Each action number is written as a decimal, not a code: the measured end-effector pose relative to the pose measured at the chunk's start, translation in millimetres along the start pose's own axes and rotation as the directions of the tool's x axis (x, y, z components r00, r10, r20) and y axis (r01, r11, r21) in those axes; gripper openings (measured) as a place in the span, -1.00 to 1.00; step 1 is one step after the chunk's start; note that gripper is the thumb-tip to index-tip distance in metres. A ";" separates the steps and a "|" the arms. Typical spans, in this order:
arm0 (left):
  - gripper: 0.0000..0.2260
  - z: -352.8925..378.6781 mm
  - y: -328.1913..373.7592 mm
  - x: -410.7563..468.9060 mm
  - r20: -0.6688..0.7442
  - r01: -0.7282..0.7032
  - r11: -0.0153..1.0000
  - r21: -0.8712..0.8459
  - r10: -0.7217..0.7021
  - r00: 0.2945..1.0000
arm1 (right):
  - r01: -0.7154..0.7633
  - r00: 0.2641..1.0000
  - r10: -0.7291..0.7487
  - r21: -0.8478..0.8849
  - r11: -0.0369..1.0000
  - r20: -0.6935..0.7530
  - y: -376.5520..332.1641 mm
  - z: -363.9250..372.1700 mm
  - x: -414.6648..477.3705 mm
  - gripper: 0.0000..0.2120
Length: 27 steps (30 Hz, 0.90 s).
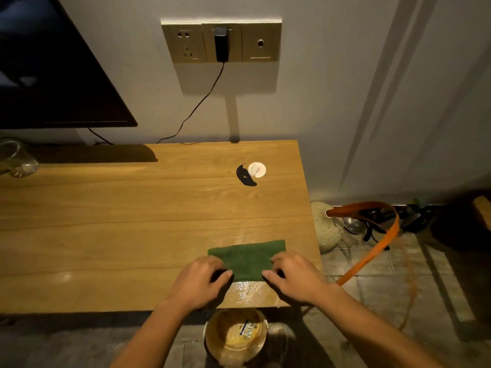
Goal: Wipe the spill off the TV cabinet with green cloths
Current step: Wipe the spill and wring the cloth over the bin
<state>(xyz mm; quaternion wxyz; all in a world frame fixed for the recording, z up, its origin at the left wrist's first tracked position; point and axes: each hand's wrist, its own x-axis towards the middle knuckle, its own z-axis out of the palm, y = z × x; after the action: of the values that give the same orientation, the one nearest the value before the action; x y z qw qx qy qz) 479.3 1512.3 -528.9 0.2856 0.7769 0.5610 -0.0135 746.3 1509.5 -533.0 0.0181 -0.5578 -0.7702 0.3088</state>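
Observation:
A folded green cloth (248,257) lies flat near the front right corner of the wooden TV cabinet (119,221). My left hand (199,281) pinches its near left corner, and my right hand (295,277) pinches its near right corner. A wet, shiny patch (245,289) glistens on the wood just in front of the cloth, between my hands. Another faint wet sheen (245,233) shows just behind the cloth.
A black scrap (245,176) and a white round disc (257,170) lie farther back on the cabinet. A glass (16,160) stands far left, below the TV (53,67). On the floor sit a dirty bowl (236,334), an orange strap (372,248) and clutter at right.

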 end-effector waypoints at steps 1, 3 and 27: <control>-0.71 0.7 -2.8 7.2 -0.055 0.008 1.000 -0.001 -0.008 0.998 | 0.011 0.998 -0.012 -0.029 1.000 -0.064 2.5 -0.6 6.8 -0.70; -0.67 -0.8 -4.0 24.3 -0.112 0.006 1.000 0.027 -0.003 0.994 | 0.042 0.985 -0.058 -0.096 0.994 -0.164 7.3 -2.7 23.9 -0.72; -0.60 12.7 93.2 198.8 -0.149 -0.175 0.962 0.211 0.209 0.967 | -0.079 0.990 0.076 -0.021 0.997 -0.116 131.0 -60.5 40.2 -0.43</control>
<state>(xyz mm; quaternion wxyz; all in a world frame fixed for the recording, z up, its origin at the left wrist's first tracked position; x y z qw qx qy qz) 638.7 1659.0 -567.4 0.1586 0.8505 0.5008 0.0252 864.8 1596.6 -561.7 0.0434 -0.6042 -0.7496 0.2667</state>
